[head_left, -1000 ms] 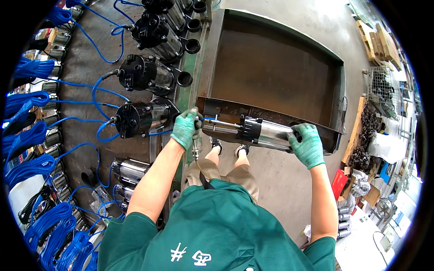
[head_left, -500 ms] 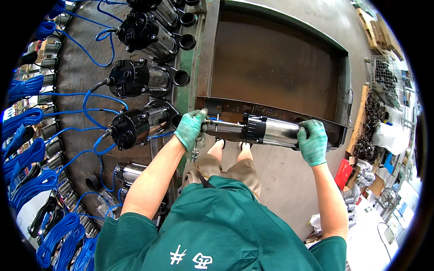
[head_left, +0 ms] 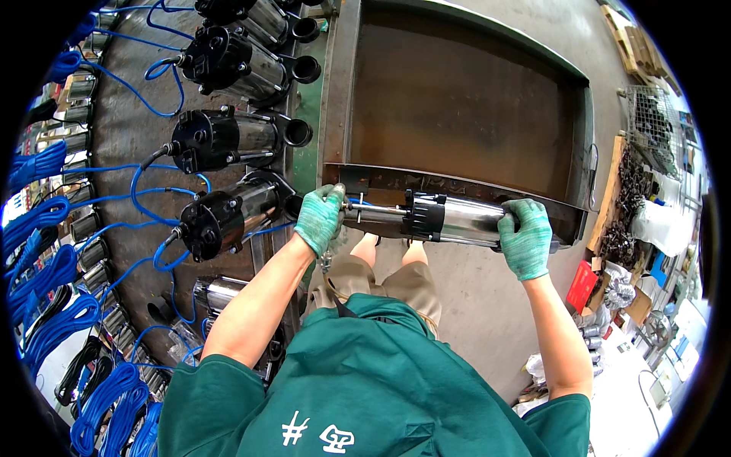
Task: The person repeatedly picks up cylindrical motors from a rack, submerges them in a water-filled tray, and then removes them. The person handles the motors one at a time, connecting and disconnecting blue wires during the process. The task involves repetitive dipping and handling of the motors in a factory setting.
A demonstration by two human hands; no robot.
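Note:
Across the near rim of a rusty metal tank (head_left: 343, 91) lies a shiny steel pump cylinder (head_left: 461, 222) with a black ribbed end on its left. My right hand (head_left: 525, 238), in a green glove, grips the right end of this cylinder. From the black end a thin metal rod (head_left: 381, 209) runs left. My left hand (head_left: 320, 221), gloved likewise, is closed around the rod's left end; a small cross piece stands on the rod beside the fingers. What the left palm covers is hidden.
Brownish liquid appears to fill the tank beyond the cylinder. Several black-and-steel pumps (head_left: 221, 139) with blue cables lie along the bench at left. Coiled blue cables (head_left: 114, 407) hang at the far left. A wire basket (head_left: 653, 126) and a red box (head_left: 582, 287) are at right.
The view has shifted slightly, so the pumps at left sit a little farther left. Both hands keep their hold, and the cylinder has hardly moved.

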